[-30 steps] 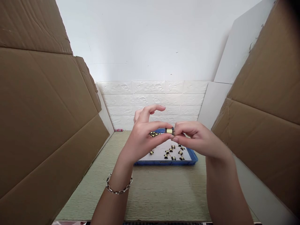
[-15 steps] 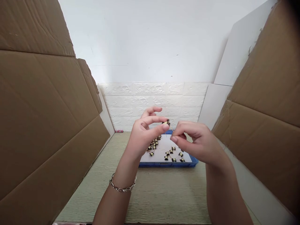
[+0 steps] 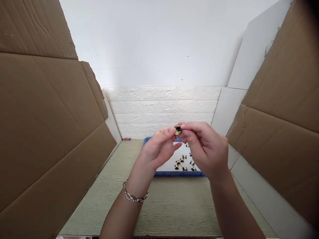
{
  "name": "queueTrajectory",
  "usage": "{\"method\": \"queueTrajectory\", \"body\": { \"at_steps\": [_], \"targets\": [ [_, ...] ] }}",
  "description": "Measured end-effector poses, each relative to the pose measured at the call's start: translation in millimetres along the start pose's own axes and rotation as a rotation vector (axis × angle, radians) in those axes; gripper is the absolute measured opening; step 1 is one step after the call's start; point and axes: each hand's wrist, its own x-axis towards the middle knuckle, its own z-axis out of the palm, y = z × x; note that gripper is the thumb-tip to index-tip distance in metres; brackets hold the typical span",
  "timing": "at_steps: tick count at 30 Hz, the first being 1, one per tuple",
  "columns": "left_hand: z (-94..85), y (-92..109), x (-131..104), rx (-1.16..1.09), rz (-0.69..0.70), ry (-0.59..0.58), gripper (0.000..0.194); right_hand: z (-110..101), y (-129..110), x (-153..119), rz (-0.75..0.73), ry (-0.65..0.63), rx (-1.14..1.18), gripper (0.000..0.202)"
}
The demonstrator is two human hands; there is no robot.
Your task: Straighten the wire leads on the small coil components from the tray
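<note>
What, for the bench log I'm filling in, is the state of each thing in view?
Left hand: pinching the raised coil
Right hand: pinching the same coil
Raised coil: held up, partly covered
Loose coils: scattered on the white sheet
White sheet: flat in the blue tray, partly hidden
Blue tray: on the table, partly hidden
Chain bracelet: around the left wrist
Red tube: lying on its side
Left cardboard: upright, edge torn

The camera looks out from the person's head, forward and down over the table (image 3: pixel 179 212) to the wall (image 3: pixel 159 49) at twelve o'clock. The left hand (image 3: pixel 159 147) and right hand (image 3: pixel 208 149) are near; cardboard (image 3: pixel 45 109) stands close at nine and three. The dark corner (image 3: pixel 313 10) at two may be something by the lens.
</note>
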Motion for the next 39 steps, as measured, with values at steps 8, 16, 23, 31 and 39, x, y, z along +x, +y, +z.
{"method": "queueTrajectory", "body": {
  "at_steps": [8, 16, 23, 31, 39],
  "targets": [
    [0.1, 0.1, 1.1, -0.001, 0.022, -0.018, 0.012, 0.6, -0.2, 0.2, -0.017, 0.003, -0.064, 0.016],
    [-1.5, 0.0, 2.6, 0.078, 0.042, -0.04, 0.014, 1.6, 2.1, -0.1, -0.03, 0.003, -0.083, 0.016],
    [-7.3, 0.0, 3.5, 0.115, 0.03, -0.013, 0.012, -0.8, 4.3, 1.3, -0.063, -0.039, -0.116, 0.016],
    [-5.0, 0.4, 2.7, 0.11, 0.031, -0.011, 0.013, -0.8, 3.4, 1.1, -0.072, -0.041, -0.109, 0.017],
    [-1.3, 1.1, -0.2, 0.012, 0.038, -0.052, 0.015, 0.5, 2.2, -0.2, -0.077, 0.002, -0.071, 0.017]
  ]
}}
